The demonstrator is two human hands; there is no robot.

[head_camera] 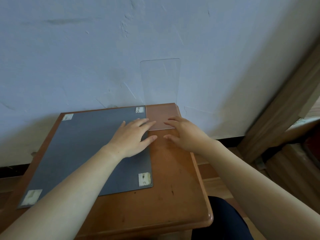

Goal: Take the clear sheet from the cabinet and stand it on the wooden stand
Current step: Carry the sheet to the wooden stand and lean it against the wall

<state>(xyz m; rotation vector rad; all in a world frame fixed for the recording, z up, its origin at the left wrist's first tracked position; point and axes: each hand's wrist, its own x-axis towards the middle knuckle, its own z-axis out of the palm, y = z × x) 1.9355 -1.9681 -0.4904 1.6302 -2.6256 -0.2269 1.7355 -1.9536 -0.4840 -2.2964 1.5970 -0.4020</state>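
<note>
Two bare forearms reach over one glossy brown wooden table set against a scuffed pale wall. One flat grey mat with four taped corners covers its left. One L-shaped clear sheet stands upright at the far edge, left hand and right hand spread flat at its foot.

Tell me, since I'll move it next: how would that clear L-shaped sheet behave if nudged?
The clear sheet probably is stiff: its upright part stands straight. Its flat foot under the right hand and left hand likely slides on the smooth wooden top. It may tip if pushed high.
</note>
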